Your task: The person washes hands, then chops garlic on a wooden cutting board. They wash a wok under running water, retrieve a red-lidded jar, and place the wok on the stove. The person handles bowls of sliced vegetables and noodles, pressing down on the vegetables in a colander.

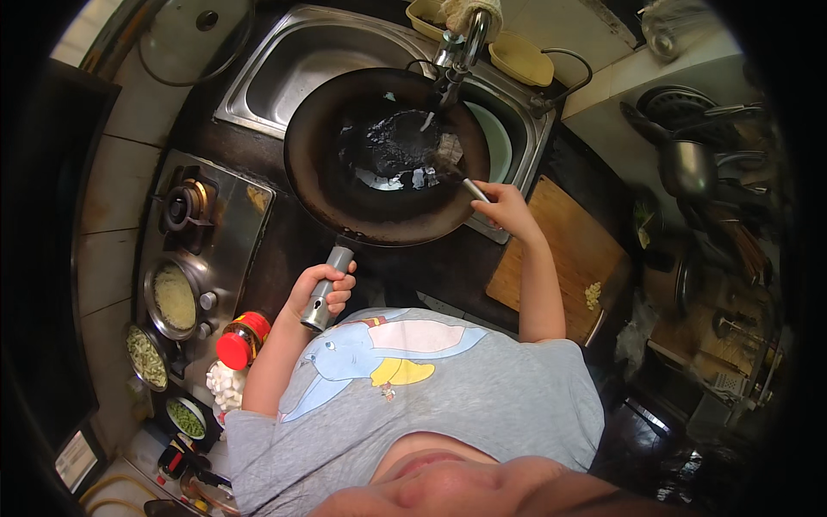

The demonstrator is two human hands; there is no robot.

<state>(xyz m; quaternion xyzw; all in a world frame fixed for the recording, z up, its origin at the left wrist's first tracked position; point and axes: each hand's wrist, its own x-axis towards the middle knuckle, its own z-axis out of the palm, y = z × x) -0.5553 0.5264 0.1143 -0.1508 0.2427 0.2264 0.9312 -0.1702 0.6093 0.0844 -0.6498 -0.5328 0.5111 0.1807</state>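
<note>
A large dark wok [313,161] hangs over the double sink, below the metal faucet [476,42]. Water [397,139] pools in its bottom, rippling where a thin stream falls from the spout. My left hand [327,289] is wrapped around the wok's grey handle [339,258]. In my right hand [507,207] is the metal handle of a utensil [475,190]. Its far end reaches into the wok near the right side of the water; blur hides whether it is a brush or a scrubber.
An empty steel basin [278,84] lies left of the wok, a pale green tub [497,139] right. A wooden cutting board [549,239] bears chopped garlic-like bits [592,295]. By the gas stove [229,213] stand a red-lidded jar [236,349] and bowls of cut food [174,300].
</note>
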